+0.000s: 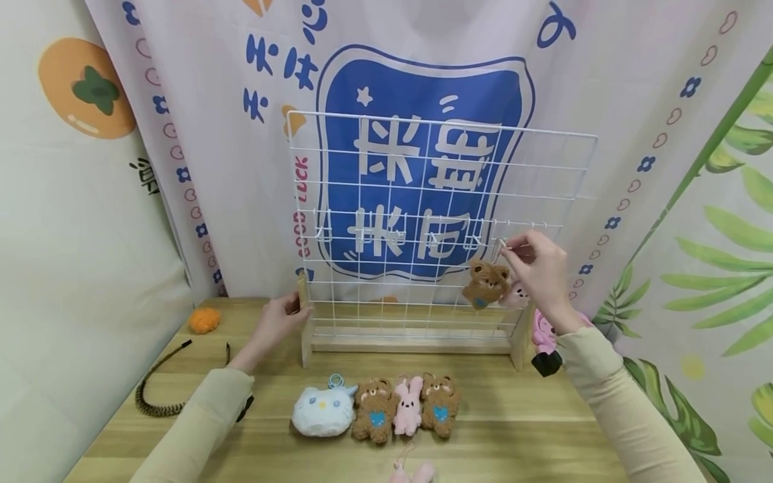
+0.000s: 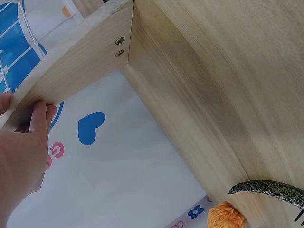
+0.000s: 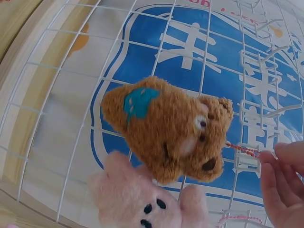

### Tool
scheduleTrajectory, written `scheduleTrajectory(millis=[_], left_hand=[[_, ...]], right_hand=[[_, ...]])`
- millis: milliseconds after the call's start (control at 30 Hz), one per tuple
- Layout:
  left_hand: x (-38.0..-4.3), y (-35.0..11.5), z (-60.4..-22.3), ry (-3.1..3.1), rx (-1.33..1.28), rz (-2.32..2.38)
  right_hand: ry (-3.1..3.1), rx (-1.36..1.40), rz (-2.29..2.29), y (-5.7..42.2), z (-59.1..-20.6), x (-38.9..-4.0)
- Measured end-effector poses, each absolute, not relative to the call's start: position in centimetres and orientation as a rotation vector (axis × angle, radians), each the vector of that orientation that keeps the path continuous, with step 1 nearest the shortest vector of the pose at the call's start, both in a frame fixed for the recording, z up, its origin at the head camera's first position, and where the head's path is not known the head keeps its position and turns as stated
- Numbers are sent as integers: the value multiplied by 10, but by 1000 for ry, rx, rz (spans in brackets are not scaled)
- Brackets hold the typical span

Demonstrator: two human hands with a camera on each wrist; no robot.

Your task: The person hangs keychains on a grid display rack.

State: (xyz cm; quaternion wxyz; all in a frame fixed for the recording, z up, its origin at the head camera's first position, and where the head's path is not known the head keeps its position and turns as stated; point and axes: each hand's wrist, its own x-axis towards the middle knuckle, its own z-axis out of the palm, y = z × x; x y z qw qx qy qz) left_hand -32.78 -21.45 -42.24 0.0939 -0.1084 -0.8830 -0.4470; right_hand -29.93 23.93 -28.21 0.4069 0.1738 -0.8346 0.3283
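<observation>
A white wire grid rack point(image 1: 435, 161) stands in a wooden frame, with small hooks along one row. My right hand point(image 1: 537, 272) pinches the red beaded cord point(image 3: 242, 149) of a brown plush bear charm point(image 1: 488, 284) at the right part of that row. The bear, with a blue patch on its belly, dangles in front of the grid. Beside it hangs a pink plush charm point(image 3: 142, 199), partly behind my hand in the head view. My left hand point(image 1: 279, 323) grips the wooden side post point(image 2: 71, 66) of the rack, thumb on one side and fingers on the other.
Before the rack lie a white plush charm point(image 1: 323, 412), two brown bears point(image 1: 376, 410) and a pink rabbit point(image 1: 408, 406). Another pink charm point(image 1: 417, 473) is cut off below. An orange fluffy ball point(image 1: 204, 320) and braided headband point(image 1: 147, 396) lie left; a pink item point(image 1: 543, 332) sits right.
</observation>
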Motion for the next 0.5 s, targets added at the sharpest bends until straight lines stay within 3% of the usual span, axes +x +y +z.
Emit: scheduleTrajectory(millis=[300,500], left_hand=[[-329,-212,-423,-2618,-326,-1318],[-329,-213,-423,-2619,-307,-1296]], right_hand=[[-2099,405,915,242,-295,-269],[-2223,563,865,229,-344,-256]])
